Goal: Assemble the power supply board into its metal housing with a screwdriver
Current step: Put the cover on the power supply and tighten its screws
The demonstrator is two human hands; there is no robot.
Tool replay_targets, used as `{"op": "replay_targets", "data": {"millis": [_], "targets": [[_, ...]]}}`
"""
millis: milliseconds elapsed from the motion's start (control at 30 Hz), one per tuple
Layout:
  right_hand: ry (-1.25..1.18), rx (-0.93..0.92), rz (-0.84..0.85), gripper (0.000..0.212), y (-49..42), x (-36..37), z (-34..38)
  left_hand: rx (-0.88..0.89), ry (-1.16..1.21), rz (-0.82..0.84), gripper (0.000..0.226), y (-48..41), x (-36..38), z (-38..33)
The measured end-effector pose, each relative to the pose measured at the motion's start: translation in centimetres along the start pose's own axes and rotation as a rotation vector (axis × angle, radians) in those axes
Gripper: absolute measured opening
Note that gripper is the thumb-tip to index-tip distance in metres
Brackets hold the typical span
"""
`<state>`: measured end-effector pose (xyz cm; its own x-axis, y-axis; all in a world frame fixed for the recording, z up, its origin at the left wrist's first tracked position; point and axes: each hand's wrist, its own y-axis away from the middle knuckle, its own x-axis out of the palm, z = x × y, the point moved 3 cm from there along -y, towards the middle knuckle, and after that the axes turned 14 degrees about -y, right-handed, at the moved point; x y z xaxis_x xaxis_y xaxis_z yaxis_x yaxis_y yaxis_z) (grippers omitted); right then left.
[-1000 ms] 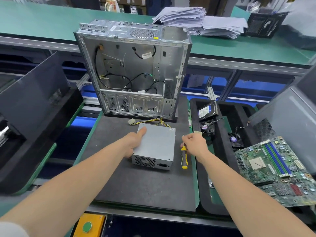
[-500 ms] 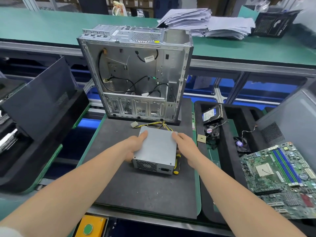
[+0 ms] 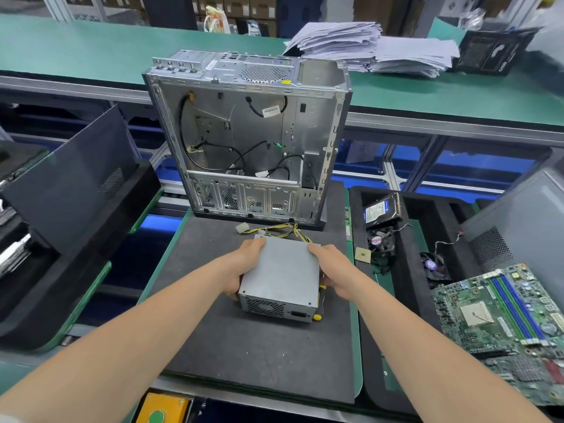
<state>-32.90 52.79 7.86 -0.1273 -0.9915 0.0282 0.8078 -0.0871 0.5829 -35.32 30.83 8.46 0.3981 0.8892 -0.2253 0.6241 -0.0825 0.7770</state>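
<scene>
Early stage. My left hand (image 3: pixel 244 265) and right hand (image 3: pixel 334 270) grasp the grey metal power supply box (image 3: pixel 280 270) by its sides, on the dark foam mat (image 3: pixel 259 355), near the open silver metal housing (image 3: pixel 259 123). Housing holds only cables. Seating and screwing remain. The yellow-and-black screwdriver (image 3: pixel 319 308) lies beside the box.

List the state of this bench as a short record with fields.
power supply: grey box over the dark mat, in front of the case; whether it is lifted is unclear
left hand: grips its left side
right hand: grips its right side
screwdriver: lies along the supply's right side, partly hidden
case: upright, open side facing the person
motherboard: far right
</scene>
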Motion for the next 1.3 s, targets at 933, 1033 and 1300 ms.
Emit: {"op": "replay_targets", "data": {"millis": [933,1033,1300], "targets": [[-0.075,-0.002,0.145,0.054,3.3,3.1,1.3,0.194,0.105,-0.437,0.052,0.1,-2.6,3.5],[-0.026,0.005,0.223,0.061,3.8,3.9,2.0,0.163,0.18,-0.421,0.052,0.2,-3.1,4.4],[0.113,-0.336,0.205,0.079,5.7,6.9,5.1,0.201,0.467,-0.337,0.058,1.1,-3.9,5.9]]}}
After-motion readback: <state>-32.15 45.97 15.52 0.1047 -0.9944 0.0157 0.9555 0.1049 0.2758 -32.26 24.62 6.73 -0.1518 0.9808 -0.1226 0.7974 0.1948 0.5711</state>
